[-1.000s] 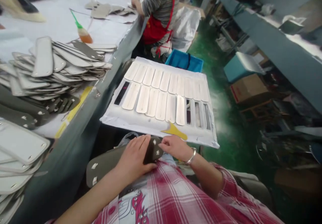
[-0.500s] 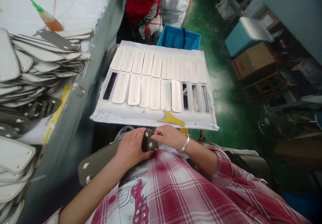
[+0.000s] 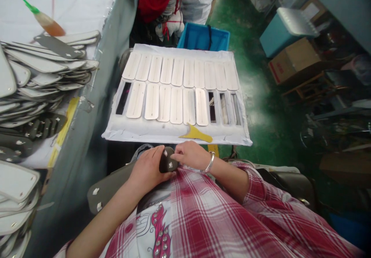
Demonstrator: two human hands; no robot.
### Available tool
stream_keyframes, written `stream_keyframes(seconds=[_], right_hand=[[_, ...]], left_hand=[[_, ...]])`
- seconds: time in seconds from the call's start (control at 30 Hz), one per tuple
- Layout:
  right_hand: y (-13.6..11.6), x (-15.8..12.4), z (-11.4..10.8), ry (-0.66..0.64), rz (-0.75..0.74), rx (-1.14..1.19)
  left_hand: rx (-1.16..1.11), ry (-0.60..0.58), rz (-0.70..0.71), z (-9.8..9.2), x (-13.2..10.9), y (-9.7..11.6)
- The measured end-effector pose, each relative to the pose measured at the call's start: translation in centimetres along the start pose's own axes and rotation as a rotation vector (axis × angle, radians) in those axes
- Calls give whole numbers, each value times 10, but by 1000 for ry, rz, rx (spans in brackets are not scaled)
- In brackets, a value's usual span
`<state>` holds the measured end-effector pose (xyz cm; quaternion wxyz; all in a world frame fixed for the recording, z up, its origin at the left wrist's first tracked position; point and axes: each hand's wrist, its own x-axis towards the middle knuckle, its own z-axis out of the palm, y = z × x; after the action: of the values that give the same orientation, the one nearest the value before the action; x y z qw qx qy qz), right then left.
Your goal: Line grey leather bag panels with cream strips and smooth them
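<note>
Panel [image 3: 111,184] lies against the body, just off the near edge of the board [image 3: 139,130]. Left hand [image 3: 149,169] holds it, fingers on top. Right hand [image 3: 193,155] curls its fingers at a tab [image 3: 170,165] on one end; their grip cannot be told. Both hands match the previous frames; only the view shifts, so work apparently stays at this end. Yellow tool [image 3: 197,133] lies at the board's near edge. Stack [image 3: 43,62] lines the table's [image 3: 81,2] right edge. Left forearm [image 3: 110,209] partly covers the panel.
</note>
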<state>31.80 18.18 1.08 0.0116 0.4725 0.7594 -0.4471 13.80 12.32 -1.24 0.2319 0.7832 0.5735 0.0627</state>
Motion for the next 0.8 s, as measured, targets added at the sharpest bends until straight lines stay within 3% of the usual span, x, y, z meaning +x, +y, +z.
stream_keyframes(seconds=[0.5, 0.8], right_hand=[[0, 3, 5, 50, -23, -158], [11, 14, 11, 50, 69, -105]], left_hand=[[-11, 121, 59, 6, -3, -3], [10, 32, -19, -3, 2, 4]])
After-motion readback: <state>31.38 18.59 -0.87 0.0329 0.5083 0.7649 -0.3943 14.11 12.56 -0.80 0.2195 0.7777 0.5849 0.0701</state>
